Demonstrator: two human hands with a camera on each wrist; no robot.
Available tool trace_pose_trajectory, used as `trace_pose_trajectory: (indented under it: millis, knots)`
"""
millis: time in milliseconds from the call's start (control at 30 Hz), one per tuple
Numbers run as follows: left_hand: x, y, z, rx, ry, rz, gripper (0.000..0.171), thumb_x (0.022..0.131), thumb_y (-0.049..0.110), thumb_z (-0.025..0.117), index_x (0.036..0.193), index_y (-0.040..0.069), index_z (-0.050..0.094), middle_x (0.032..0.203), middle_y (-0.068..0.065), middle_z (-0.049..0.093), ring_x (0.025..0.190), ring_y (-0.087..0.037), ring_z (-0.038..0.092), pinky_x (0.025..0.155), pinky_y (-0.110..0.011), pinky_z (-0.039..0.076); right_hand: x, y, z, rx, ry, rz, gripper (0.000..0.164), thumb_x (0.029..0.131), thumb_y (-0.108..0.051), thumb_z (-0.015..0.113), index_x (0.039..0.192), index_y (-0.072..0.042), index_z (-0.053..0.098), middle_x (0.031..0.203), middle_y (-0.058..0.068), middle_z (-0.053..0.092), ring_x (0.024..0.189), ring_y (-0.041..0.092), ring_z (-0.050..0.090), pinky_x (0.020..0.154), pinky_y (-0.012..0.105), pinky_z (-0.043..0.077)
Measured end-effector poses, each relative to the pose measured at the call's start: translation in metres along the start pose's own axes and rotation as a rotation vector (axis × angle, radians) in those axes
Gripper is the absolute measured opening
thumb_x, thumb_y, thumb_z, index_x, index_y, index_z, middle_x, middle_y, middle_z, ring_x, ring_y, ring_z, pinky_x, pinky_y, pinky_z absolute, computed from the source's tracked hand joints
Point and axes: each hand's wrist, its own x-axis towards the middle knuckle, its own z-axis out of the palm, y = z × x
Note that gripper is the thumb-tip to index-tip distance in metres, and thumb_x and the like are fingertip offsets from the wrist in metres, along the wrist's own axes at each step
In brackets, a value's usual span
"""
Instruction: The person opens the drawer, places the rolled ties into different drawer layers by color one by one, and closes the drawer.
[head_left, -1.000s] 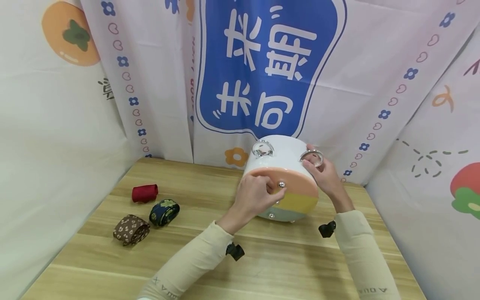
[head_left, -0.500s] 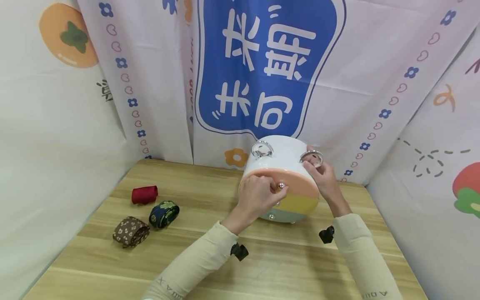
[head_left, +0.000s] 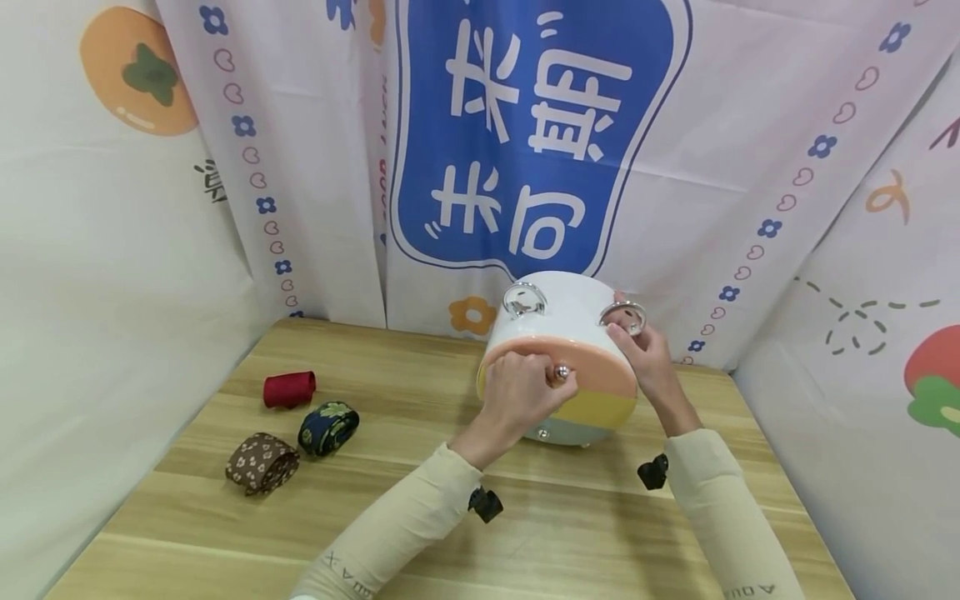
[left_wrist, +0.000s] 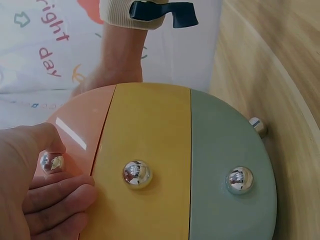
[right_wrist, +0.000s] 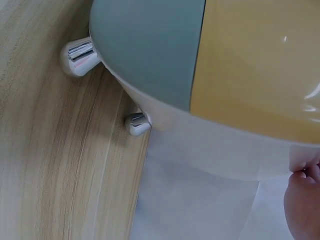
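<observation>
A white oval drawer cabinet (head_left: 573, 308) stands at the back of the table, with peach, yellow and green drawers on its front. My left hand (head_left: 520, 392) pinches the silver knob (left_wrist: 52, 162) of the peach drawer (left_wrist: 82, 122), which is flush with the front. The yellow drawer (left_wrist: 142, 115) and green drawer (left_wrist: 227, 135) have silver knobs too. My right hand (head_left: 647, 354) grips the cabinet's upper right side, beside a chrome ring (head_left: 633, 307); in the right wrist view its curled fingers touch the white wall, and part of the hand is cut off.
On the left of the wooden table (head_left: 390, 517) lie three rolled neckties: a red one (head_left: 289, 389), a dark floral one (head_left: 328, 428) and a brown floral one (head_left: 262, 462). A printed curtain (head_left: 330, 208) hangs right behind the cabinet. Silver feet (right_wrist: 80, 56) hold the cabinet up.
My left hand has shifted slightly right and its fingers have drawn in around the peach drawer's knob. The right hand and cabinet have hardly moved.
</observation>
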Motion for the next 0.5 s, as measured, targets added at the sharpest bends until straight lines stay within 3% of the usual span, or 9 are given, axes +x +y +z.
trace_pose_trajectory:
  millis: [233,500]
  knots:
    - [-0.0038,0.0002,-0.0007,-0.001,0.026,0.027,0.044,0.08,0.038,0.065,0.046,0.022,0.04,0.04,0.012,0.031,0.038,-0.003,0.025,0.036,-0.019,0.014,-0.0016,-0.0014,0.0003,-0.015,-0.005,0.023,0.036,0.098,-0.029,0.055,0.125,-0.006,0.059,0.161,0.003,0.023,0.15,0.019,0.021,0.121,0.04,0.021]
    - [-0.0095,0.0041,-0.0071,0.029,0.028,0.057,0.047,0.08,0.042,0.066,0.046,0.023,0.039,0.04,0.013,0.03,0.038,-0.002,0.026,0.037,-0.019,0.014,-0.0018,-0.0028,0.0,-0.005,-0.014,0.032,0.042,0.098,-0.031,0.054,0.132,-0.007,0.056,0.161,0.0,0.023,0.15,0.016,0.02,0.114,0.017,0.026]
